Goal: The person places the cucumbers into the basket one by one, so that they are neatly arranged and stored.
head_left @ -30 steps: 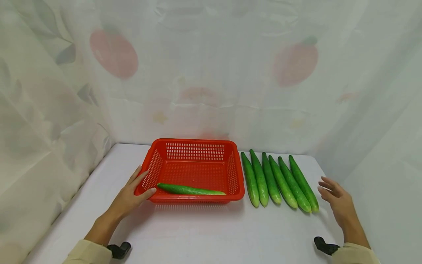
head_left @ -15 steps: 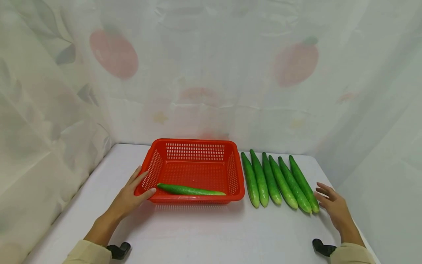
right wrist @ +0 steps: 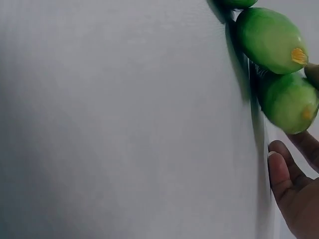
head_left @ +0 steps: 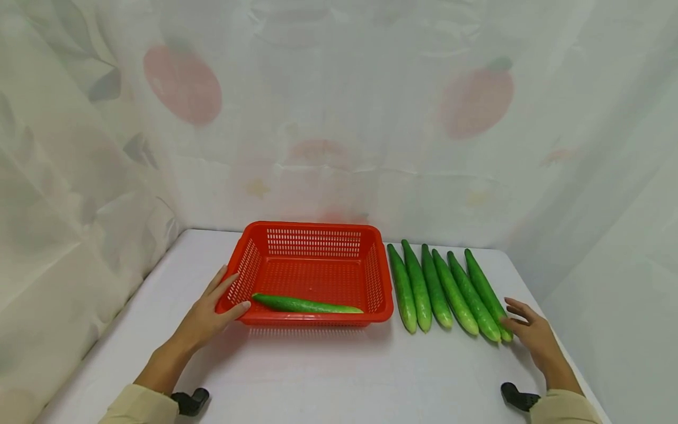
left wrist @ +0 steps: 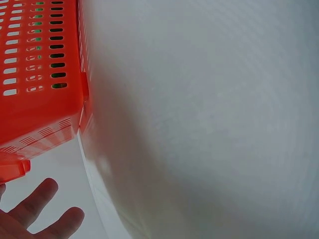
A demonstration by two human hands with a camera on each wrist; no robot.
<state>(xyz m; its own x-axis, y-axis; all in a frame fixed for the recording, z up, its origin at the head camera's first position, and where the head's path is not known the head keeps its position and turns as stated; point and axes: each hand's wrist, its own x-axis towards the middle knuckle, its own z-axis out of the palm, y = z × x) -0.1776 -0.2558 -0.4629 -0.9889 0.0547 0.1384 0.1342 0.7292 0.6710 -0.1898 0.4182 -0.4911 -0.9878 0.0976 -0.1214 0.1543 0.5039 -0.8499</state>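
My left hand (head_left: pixel 203 318) rests at the left front corner of a red plastic basket (head_left: pixel 312 317), its fingers stretched along the outer side and thumb over the rim. In the left wrist view, fingertips (left wrist: pixel 47 189) spread below the basket's rim. One green cucumber (head_left: pixel 304 305) lies inside along the front wall. My right hand (head_left: pixel 535 338) reaches around the near end of the outermost cucumber (head_left: pixel 484 288), thumb over its top. In the right wrist view, the thumb (right wrist: pixel 313 74) is at the gap between two cucumber ends, with fingers (right wrist: pixel 281 172) relaxed below the outermost cucumber (right wrist: pixel 291 107).
Several more cucumbers (head_left: pixel 431 285) lie side by side on the white table (head_left: pixel 328 377), right of the basket. White printed curtains (head_left: pixel 328 118) enclose the table at the back and sides. A black wrist mount (head_left: pixel 518 397) juts inward from the right forearm.
My right hand has moved left and slightly down to the outermost cucumber, its thumb now over the near end. The left hand, basket and cucumbers have stayed put.
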